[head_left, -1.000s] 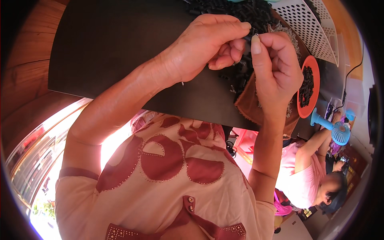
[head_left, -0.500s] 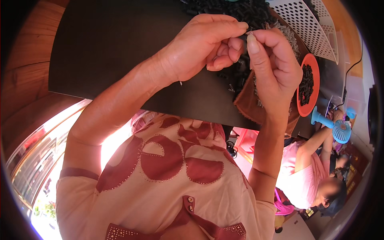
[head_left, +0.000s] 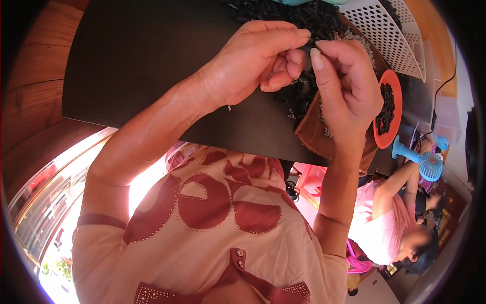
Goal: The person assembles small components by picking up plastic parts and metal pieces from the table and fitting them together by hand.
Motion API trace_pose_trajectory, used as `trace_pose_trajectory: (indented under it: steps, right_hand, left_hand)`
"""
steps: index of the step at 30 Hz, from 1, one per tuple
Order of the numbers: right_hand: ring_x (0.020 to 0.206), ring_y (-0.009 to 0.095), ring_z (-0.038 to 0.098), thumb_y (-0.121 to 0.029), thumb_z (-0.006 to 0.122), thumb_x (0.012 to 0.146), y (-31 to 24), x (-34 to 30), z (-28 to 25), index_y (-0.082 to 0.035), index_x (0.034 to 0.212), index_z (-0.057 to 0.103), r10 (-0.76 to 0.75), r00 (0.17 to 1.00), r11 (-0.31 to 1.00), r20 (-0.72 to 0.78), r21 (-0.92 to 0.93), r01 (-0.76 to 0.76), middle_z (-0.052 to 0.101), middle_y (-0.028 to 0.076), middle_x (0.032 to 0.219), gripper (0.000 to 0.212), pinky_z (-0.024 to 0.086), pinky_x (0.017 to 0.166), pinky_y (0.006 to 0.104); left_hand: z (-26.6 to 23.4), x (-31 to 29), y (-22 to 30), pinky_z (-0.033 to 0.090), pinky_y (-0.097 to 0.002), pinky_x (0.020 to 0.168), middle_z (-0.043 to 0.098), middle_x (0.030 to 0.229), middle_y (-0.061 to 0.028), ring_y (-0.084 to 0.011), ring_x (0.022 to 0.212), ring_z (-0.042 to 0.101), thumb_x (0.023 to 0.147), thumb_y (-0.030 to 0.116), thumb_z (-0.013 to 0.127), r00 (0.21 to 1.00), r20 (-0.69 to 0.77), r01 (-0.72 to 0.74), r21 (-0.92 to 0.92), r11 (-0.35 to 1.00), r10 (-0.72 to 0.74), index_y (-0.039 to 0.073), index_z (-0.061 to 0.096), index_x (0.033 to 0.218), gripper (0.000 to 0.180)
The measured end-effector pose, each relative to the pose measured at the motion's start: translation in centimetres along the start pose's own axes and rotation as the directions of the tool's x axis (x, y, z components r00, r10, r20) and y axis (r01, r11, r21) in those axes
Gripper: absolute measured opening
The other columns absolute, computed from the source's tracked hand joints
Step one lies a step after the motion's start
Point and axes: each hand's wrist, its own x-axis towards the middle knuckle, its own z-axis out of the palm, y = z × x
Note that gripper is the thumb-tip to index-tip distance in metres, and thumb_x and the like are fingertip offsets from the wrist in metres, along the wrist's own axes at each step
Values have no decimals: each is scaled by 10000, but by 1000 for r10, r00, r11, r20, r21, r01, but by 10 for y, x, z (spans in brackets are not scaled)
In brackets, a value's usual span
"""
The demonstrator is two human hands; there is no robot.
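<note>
Above the dark table my left hand (head_left: 268, 58) is closed in a pinch, thumb over curled fingers. What it grips, if anything, is hidden. Close to its right, my right hand (head_left: 352, 86) has thumb and index finger brought together at the tips; anything between them is too small to make out. Under and behind the hands lie many small black tubes (head_left: 304, 17). Small coiled metal springs (head_left: 292, 112) are scattered by a brown cloth (head_left: 313, 134), which lies partly beneath my right hand, with more springs on it.
An orange bowl (head_left: 397, 129) of black pieces stands right of my right hand. Beyond it is a white perforated basket (head_left: 387, 35). A blue handheld fan (head_left: 429, 166) stands at the right. A co-worker in pink (head_left: 387, 213) sits there. The dark table (head_left: 136, 61) reaches left.
My fingertips have moved slightly apart. The small shiny bit seen between my right thumb and index finger no longer shows. Otherwise the hands keep nearly the same place.
</note>
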Motion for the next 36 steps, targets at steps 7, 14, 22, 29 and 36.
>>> trace_pose_trajectory:
  steps: [7, 14, 22, 29, 36]
  right_hand:
    - [605, 160, 547, 67, 669, 800, 0, -1, 11, 1, 1009, 635, -271, 961, 939, -49, -232, 252, 591, 82, 808, 222, 449, 543, 257]
    - [605, 118, 536, 54, 667, 814, -9, -2, 16, 2, 1009, 636, -111, 994, 990, -15, -91, 109, 571, 55, 780, 205, 434, 539, 243]
    - [682, 141, 568, -73, 630, 876, 27, 1, -12, -48, 996, 642, 165, 985, 955, 55, -259, -146, 572, 47, 825, 123, 449, 618, 260]
    - [806, 302, 622, -126, 606, 870, 31, 1, -6, -90, 1007, 644, 142, 970, 798, 198, -602, 6, 592, 81, 929, 147, 498, 693, 395]
    - [820, 307, 619, -132, 596, 869, 36, 10, -6, -99, 1012, 637, 144, 967, 831, 211, -557, -2, 583, 76, 951, 152, 498, 688, 398]
  left_hand:
    - [-2, -6, 3, 257, -220, 395, 551, 672, -36, -81, 455, 397, 982, 269, 503, 1000, -8, -13, -26, 1000, 12, 46, 575, 832, 278]
    - [-2, -12, 2, 258, -229, 408, 548, 675, -38, -84, 461, 396, 985, 279, 492, 999, -14, -39, 42, 998, 40, 54, 566, 828, 285]
    - [-4, -13, 14, 320, -229, 436, 574, 706, -61, -118, 495, 460, 996, 237, 473, 981, -189, -76, -141, 987, 48, 62, 528, 828, 249]
    - [-11, -10, 20, 349, -270, 476, 565, 742, -87, -165, 540, 487, 970, 216, 476, 941, -287, -228, -140, 964, 181, 51, 502, 847, 207]
    - [-12, -9, 19, 336, -270, 465, 562, 727, -83, -165, 524, 478, 964, 223, 485, 943, -272, -237, -138, 962, 193, 52, 513, 844, 210]
